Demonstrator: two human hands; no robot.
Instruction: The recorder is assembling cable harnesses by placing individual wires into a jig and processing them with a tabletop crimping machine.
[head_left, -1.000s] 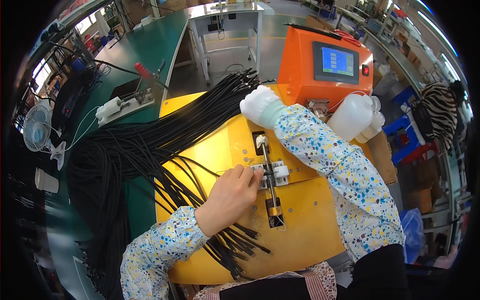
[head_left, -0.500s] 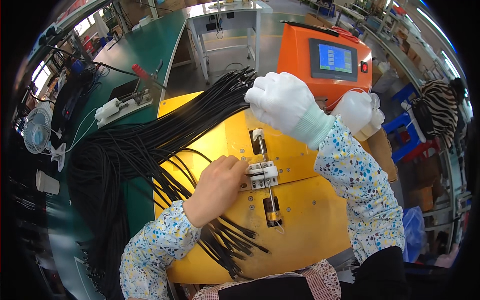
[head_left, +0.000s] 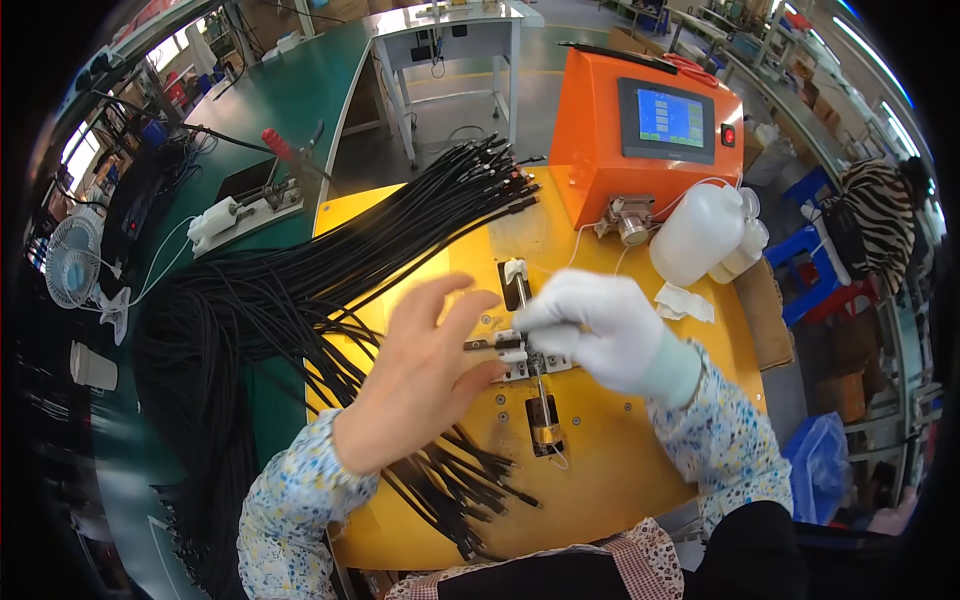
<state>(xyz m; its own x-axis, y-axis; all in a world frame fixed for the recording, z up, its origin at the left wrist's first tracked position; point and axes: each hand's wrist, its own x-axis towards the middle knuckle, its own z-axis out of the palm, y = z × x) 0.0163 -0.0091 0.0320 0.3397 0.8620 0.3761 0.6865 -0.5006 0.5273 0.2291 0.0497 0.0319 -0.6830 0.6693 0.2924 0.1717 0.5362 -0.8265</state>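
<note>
At the middle of the yellow table (head_left: 640, 480), the gloved right hand (head_left: 600, 330) pinches a cable end (head_left: 478, 345) at the small clamp fixture (head_left: 525, 355) while the bare left hand (head_left: 425, 375) hovers open beside it, so seating looks underway, calling for a steady push.

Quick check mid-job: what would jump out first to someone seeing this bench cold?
The big bundle of black cables fanning across the yellow work plate from the left, and the orange control box with a blue screen at the back. In the middle, the bare left hand and white-gloved right hand meet at the small metal clamp fixture.
</note>
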